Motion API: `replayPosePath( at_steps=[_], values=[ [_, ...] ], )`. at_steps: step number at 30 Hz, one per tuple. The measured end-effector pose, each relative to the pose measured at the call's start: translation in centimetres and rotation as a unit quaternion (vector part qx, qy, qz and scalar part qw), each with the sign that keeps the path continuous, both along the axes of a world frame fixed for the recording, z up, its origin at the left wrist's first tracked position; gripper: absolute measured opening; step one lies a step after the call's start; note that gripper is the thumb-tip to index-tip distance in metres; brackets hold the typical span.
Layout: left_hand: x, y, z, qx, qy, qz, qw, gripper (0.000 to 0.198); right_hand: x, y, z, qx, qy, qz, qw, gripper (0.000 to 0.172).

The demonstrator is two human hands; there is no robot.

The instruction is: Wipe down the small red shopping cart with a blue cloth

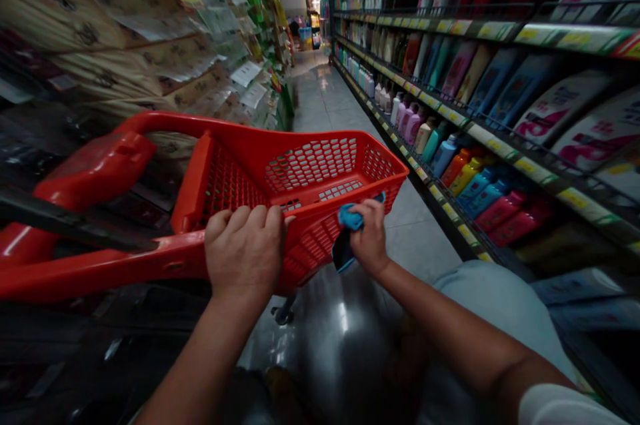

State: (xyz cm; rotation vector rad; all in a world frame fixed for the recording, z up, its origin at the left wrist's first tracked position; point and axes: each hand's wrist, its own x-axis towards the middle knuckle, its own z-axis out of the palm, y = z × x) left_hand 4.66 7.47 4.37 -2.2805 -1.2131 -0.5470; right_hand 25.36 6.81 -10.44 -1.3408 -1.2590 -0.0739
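Note:
A red plastic shopping cart [313, 210] with perforated basket walls stands in front of me, its handle end to the left. My left hand [245, 248] is closed over the cart's near rim, knuckles up. Farther along the same side, my right hand [371, 238] is closed on a blue cloth [350, 217] with a dark part hanging down. The cloth lies against the outside of the basket near its front corner; whether that hand also grips the rim, I cannot tell. Its fingertips are partly hidden by the cloth.
Shelves [475, 125] of bottles line the right side, with colourful bottles [465, 175] on a low level. Packaged goods [150, 32] hang on the left, blurred. The tiled aisle floor [320, 95] runs ahead. A cart wheel [283, 315] shows below.

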Motion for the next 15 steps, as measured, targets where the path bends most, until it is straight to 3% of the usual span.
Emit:
replayPosePath(
  at_steps=[2,4,6,9,11,13,15],
  values=[
    [0.1,-0.2,-0.2,-0.001,-0.008,-0.003,1.000,0.024,3.4,1.4,0.4,0.005,0.080,-0.118,0.990,0.031],
    [0.2,-0.3,-0.4,-0.006,-0.019,-0.001,1.000,0.023,4.6,2.0,0.6,0.007,0.132,-0.179,0.975,0.034],
    [0.4,-0.5,-0.5,-0.002,-0.022,0.001,1.000,0.024,2.7,1.4,0.2,0.007,0.126,-0.148,0.981,0.034],
    [1.0,-0.9,-0.4,0.006,-0.014,0.006,1.000,0.025,-3.0,-0.8,-1.2,-0.011,0.052,0.003,0.999,0.032],
    [1.2,-1.3,-0.2,-0.005,-0.015,0.003,1.000,0.026,-5.4,-1.5,-2.0,-0.030,0.017,0.116,0.993,0.036],
    [1.3,-1.6,0.0,-0.022,-0.018,-0.006,1.000,0.030,-5.3,-1.0,-2.2,-0.040,0.052,0.125,0.990,0.034],
    [1.0,-1.3,-0.2,-0.048,-0.045,-0.027,0.997,0.032,-3.5,0.1,-1.9,-0.064,0.153,0.041,0.985,0.030]
  ],
)
